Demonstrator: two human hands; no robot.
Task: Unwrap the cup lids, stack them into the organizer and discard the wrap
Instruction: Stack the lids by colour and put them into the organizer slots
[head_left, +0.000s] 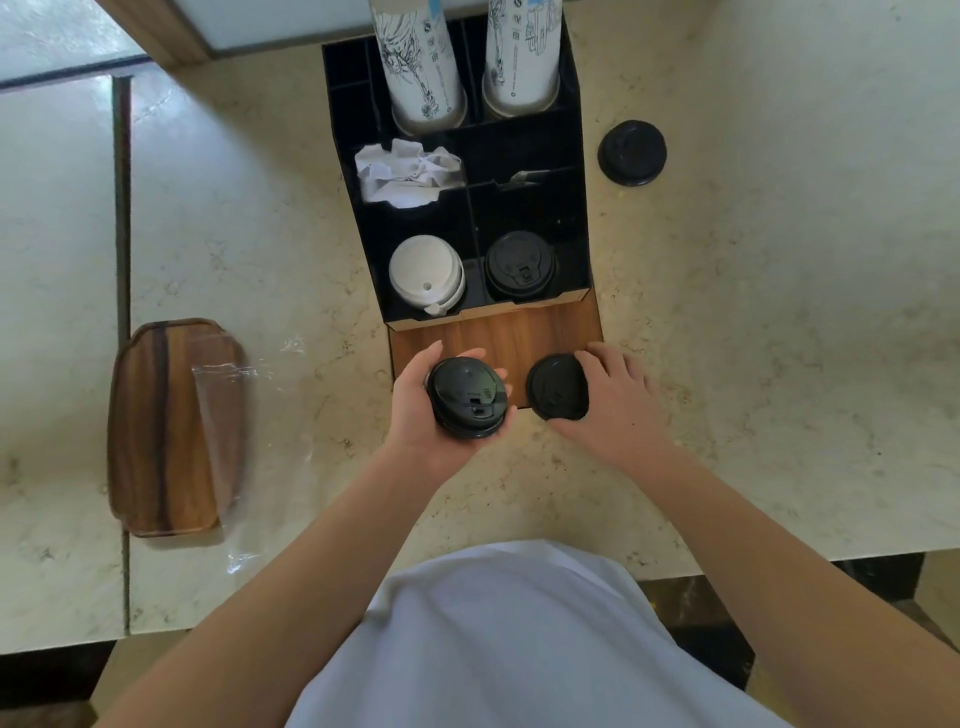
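Head view: the left hand (436, 400) is cupped palm-up, fingers curled around a small stack of black lids (467, 397), top faces upward. This cradling grip likely keeps the loose lids aligned for transfer as one unit. The right hand (608, 395) lies palm-down, fingers closed on the edge of a single black lid (557, 387), which sits tilted at the front edge of the organizer (582, 208); whether this lid rests on the desk (779, 312) or is lifted cannot be determined.

Directly beyond the hands, the organizer's front-right compartment holds a black lid stack (521, 265); this is probably the destination, since the front-left compartment holds white lids (426, 273). Crumpled paper (408, 174) fills a middle-left compartment. Two sleeves of paper cups (421, 67) stand in the rear compartments.

One stray black lid (631, 153) lies on the desk to the right of the organizer, well apart from the hands. The clear wrap (221, 431) lies draped across a wooden tray (156, 426) at far left, not yet discarded.
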